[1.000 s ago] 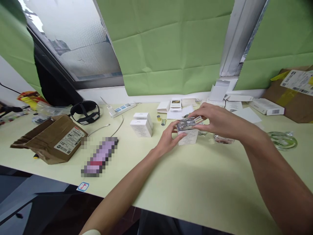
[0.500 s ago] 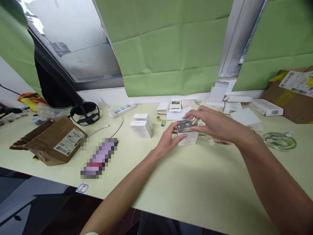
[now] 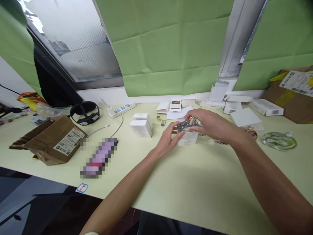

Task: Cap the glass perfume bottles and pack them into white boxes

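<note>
A small white box (image 3: 187, 139) stands on the table with its top open. My left hand (image 3: 168, 137) grips it from the left, thumb on the front and fingers behind. In the box's mouth sits a perfume bottle with a shiny metallic cap (image 3: 192, 120); dark glossy material (image 3: 184, 126) shows around it. From the right, my right hand (image 3: 207, 122) has its fingers closed about the cap, and its thumb lies by the box's upper edge. Most of the bottle is hidden inside the box and behind my fingers.
Two white boxes (image 3: 141, 128) and two small metallic caps (image 3: 163, 123) stand left of my hands. A green glass bottle (image 3: 279, 141) and a red one (image 3: 251, 132) lie right. Opened cartons line the back. Further left are a phone (image 3: 99, 158), cardboard box (image 3: 56, 140) and headset (image 3: 85, 114).
My right hand has shifted slightly left and down around the cap, bringing the red bottle into view behind my wrist. My left hand and the box stay nearly still.
</note>
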